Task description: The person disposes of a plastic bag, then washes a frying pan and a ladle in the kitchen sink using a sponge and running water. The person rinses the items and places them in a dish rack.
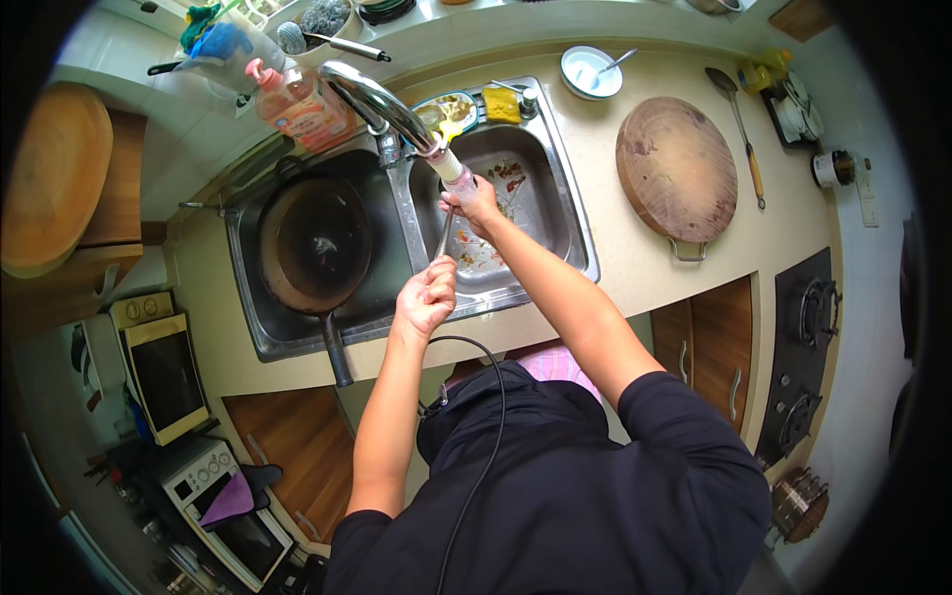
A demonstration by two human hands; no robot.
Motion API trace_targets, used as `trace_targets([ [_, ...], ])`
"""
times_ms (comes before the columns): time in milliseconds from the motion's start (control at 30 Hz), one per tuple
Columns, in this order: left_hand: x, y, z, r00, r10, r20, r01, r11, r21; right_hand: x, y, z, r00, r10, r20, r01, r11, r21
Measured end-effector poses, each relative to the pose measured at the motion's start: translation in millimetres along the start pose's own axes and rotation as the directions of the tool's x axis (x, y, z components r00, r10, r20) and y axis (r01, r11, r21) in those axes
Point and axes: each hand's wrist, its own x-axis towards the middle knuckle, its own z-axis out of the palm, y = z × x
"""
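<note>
My left hand (428, 296) is closed around the lower end of a slim metal utensil (444, 236); what kind it is I cannot tell. Its far end reaches my right hand (476, 208), whose fingers are at that end, just under the clear nozzle (459, 184) of the chrome faucet (379, 100). Both hands are over the right basin of the steel sink (547, 193), where food scraps (476, 253) lie on the bottom. A wok (316, 245) rests in the left basin, its handle over the front edge.
A round wooden chopping board (677, 171), a spatula (740, 134) and a white bowl with a spoon (591, 73) are on the counter at right. Behind the sink stand a pink soap bottle (305, 111) and a yellow sponge (502, 105). A gas hob (796, 357) is far right.
</note>
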Motion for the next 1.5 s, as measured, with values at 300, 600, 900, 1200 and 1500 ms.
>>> trace_targets([
  [300, 1.2, -24.9, -4.3, 0.807, 0.585, -0.074, -0.125, 0.292, 0.948, 11.0, 6.9, -15.3, 0.801, -0.598, 0.036, 0.316, 0.371, -0.873],
  [600, 26.6, -1.3, 3.3, 0.805, 0.576, -0.140, -0.099, 0.365, 0.926, -24.5, 10.0, 22.7, 0.983, 0.174, -0.065, -0.149, 0.947, 0.285],
  [900, 53.3, -5.6, 22.9, 0.800, 0.580, -0.155, -0.091, 0.372, 0.924, -75.1, -30.2, 9.8, 0.973, 0.230, -0.018, -0.217, 0.885, -0.413],
  [1200, 39.8, -11.1, 13.8, 0.756, 0.588, -0.287, 0.053, 0.382, 0.923, -33.0, -73.3, 9.4, 1.000, -0.017, 0.002, 0.017, 0.983, -0.184],
  [1500, 7.5, -15.7, 13.1, 0.736, 0.671, -0.091, 0.354, -0.267, 0.896, -12.0, -54.0, 23.7, 0.976, 0.217, -0.021, -0.196, 0.916, 0.350],
])
